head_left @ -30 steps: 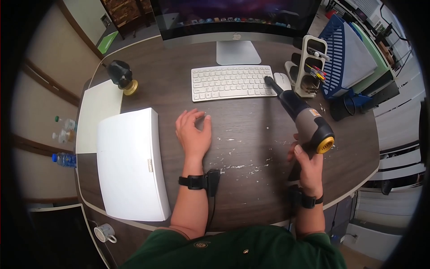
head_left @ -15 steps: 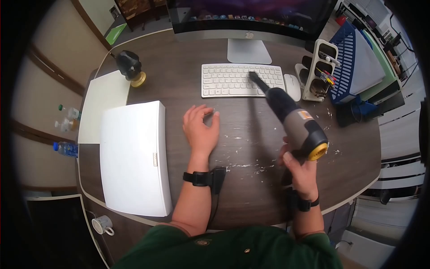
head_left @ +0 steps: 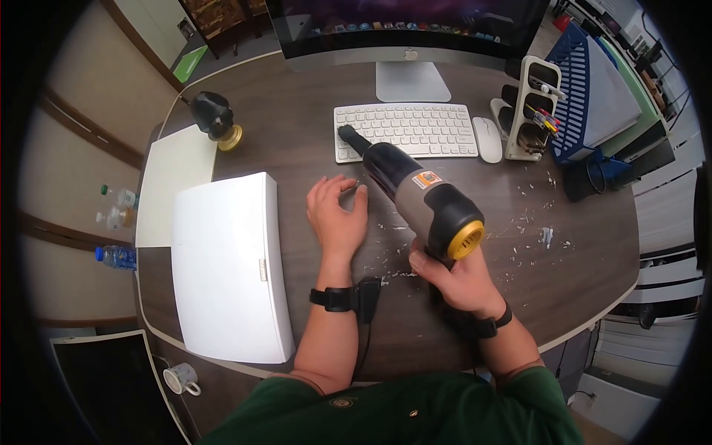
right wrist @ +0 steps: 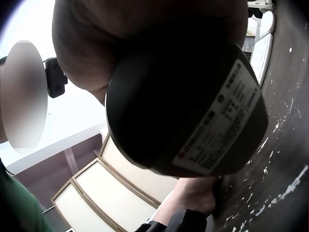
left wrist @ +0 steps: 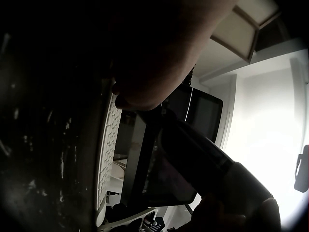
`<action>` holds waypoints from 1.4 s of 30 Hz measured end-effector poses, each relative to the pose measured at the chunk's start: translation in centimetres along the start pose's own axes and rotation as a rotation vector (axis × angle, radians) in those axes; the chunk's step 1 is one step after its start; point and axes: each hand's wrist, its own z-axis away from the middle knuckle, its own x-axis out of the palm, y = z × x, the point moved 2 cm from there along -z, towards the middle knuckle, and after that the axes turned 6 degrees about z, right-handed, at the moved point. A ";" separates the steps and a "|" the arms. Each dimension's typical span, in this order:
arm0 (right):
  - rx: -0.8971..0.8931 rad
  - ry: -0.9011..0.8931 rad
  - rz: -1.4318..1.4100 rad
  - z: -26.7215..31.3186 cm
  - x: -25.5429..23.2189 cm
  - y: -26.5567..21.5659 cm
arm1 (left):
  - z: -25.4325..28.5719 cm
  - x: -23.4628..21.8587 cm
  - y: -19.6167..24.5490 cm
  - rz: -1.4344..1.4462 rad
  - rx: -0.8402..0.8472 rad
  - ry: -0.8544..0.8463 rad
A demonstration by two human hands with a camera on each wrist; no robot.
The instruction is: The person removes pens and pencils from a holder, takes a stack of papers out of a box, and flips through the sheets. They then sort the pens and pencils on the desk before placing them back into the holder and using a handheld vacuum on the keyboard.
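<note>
My right hand (head_left: 461,283) grips the handle of a grey and black handheld vacuum cleaner (head_left: 415,187) with a yellow vent at its rear. The dark brush nozzle (head_left: 354,139) points forward over the left end of the white keyboard (head_left: 415,132). In the right wrist view, the labelled base of the vacuum's handle (right wrist: 212,125) hangs below the gripping hand. My left hand (head_left: 337,219) rests on the desk in front of the keyboard, holding nothing, its fingers loosely bent. The left wrist view shows the vacuum's dark body (left wrist: 193,150) beyond that hand.
Paper scraps (head_left: 547,236) are scattered over the desk (head_left: 578,274). A white box (head_left: 226,274) lies left of my left arm, with a black and gold object (head_left: 213,119) behind it. A mouse (head_left: 487,139), pen holder (head_left: 528,111) and blue file rack (head_left: 575,89) stand right; the monitor (head_left: 411,55) is behind.
The right hand has carried the vacuum leftward, its nozzle passing from the keyboard's right end to its left end. The left hand keeps its place on the desk; the head view shifted slightly.
</note>
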 end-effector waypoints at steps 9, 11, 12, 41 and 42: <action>-0.017 0.078 0.083 1.6 -2.5 0.6 | 0.0 0.2 -0.5 0.021 0.010 -0.003; -0.027 0.174 0.019 2.0 -2.8 0.3 | 0.0 0.4 -0.8 0.028 0.015 -0.007; -0.014 0.196 0.013 2.3 -3.0 0.1 | 0.0 0.4 -0.7 0.025 0.017 -0.007; -0.094 0.424 0.020 5.5 -7.8 -0.5 | 0.1 0.3 -0.6 0.003 -0.031 -0.032; -0.092 0.404 0.015 5.3 -7.5 -0.5 | 0.0 0.3 -0.6 0.006 -0.032 -0.032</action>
